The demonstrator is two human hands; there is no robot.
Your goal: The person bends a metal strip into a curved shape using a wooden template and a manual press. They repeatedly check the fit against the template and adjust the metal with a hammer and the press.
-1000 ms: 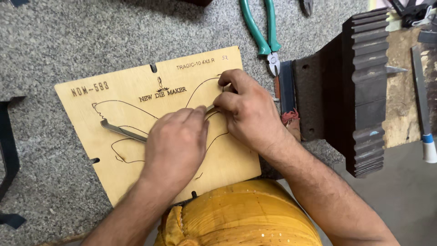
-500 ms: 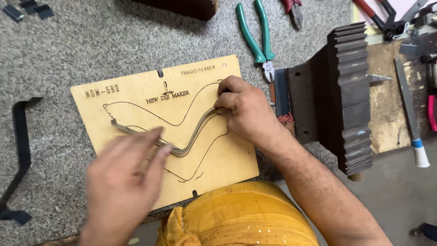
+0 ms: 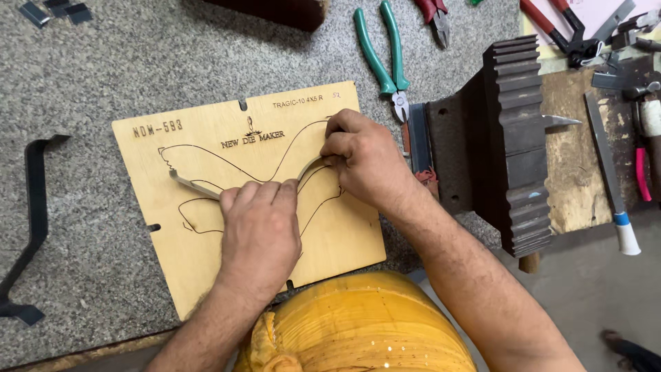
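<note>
Item: bent steel rule strip, long axis running left to right along the cut outline of the plywood die board on the table, left hand pressed closed over its middle, right hand pinching its right end.

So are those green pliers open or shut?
Shut, as far as shows: the green pliers lie flat on the table with jaw tips together, handles only slightly apart, untouched by either hand.
</note>
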